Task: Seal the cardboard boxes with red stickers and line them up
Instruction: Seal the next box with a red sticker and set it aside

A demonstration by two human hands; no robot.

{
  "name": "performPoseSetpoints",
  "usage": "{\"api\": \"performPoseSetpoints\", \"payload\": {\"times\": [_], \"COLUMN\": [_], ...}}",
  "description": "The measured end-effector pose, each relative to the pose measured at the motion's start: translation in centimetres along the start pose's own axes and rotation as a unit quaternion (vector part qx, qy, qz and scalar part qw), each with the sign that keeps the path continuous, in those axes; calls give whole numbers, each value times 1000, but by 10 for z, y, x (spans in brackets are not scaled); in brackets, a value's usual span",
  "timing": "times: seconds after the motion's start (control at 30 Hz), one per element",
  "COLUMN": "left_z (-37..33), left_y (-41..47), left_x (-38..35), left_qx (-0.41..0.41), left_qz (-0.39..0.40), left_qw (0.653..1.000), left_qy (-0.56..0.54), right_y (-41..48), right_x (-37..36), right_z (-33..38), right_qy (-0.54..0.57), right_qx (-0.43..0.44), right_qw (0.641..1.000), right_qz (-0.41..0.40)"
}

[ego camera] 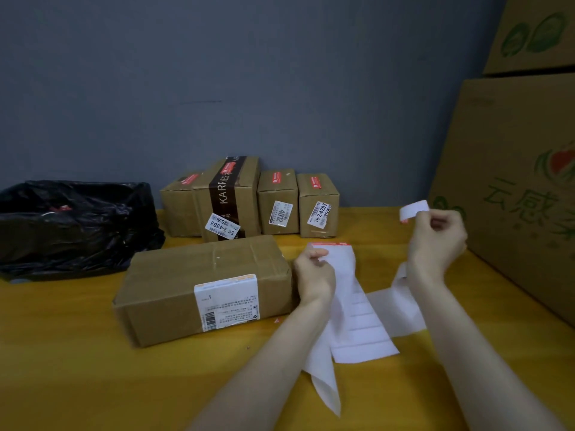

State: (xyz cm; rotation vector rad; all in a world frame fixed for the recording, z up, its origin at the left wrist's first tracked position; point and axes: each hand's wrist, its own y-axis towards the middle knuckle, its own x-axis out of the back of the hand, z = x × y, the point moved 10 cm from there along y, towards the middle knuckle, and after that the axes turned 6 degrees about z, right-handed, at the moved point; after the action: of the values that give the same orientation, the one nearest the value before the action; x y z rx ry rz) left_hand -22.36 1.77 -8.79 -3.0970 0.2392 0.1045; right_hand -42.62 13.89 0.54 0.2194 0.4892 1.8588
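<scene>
A long cardboard box [202,284] with a white shipping label lies on the yellow table [62,353] in front of me. To its right my left hand [314,275] pinches the top of a white sticker backing strip [357,318] that carries one red sticker at its upper end. My right hand [435,241] is raised near the right side and pinches a peeled sticker [413,209], white underside towards me, with a red edge showing. Several smaller boxes [277,200] with red stickers on top stand in a row against the back wall.
A black plastic bag [71,225] sits at the back left of the table. Large printed cartons [513,181] are stacked along the right edge. More white backing paper [401,309] lies under my right forearm.
</scene>
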Motion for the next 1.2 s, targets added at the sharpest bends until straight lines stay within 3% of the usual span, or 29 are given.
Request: {"api": "performPoseSetpoints", "payload": {"times": [0.1,0.2,0.33,0.47,0.63,0.77,0.87,0.93,1.2], "left_z": [-30,-75,-111,-121,-135,-149,-160,-165,-162], "left_y": [-15,-34,-48,-54,-50,-43,-43,-46,-42], "left_x": [-4,-13,-21,-1,49,105,143,158,199], "left_qx": [-97,-196,-134,-116,-149,-185,-218,-239,-262], "left_qz": [3,27,94,80,39,-2,-5,3,15], "left_qw": [991,980,968,962,963,972,973,971,963], "left_qy": [95,20,-193,-232,-222,-145,-76,-32,68], "right_y": [-13,-35,-67,-92,-126,-134,-122,-123,-143], "right_x": [-14,-33,-44,-46,-64,-77,-94,-112,-165], "right_z": [26,55,90,119,142,151,148,145,126], "right_qy": [-29,-106,-155,-146,-131,-72,-29,-25,71], "right_qx": [106,249,383,461,518,478,346,270,86], "right_qw": [993,960,909,874,837,853,903,917,907], "right_qz": [41,72,60,45,118,194,254,292,405]}}
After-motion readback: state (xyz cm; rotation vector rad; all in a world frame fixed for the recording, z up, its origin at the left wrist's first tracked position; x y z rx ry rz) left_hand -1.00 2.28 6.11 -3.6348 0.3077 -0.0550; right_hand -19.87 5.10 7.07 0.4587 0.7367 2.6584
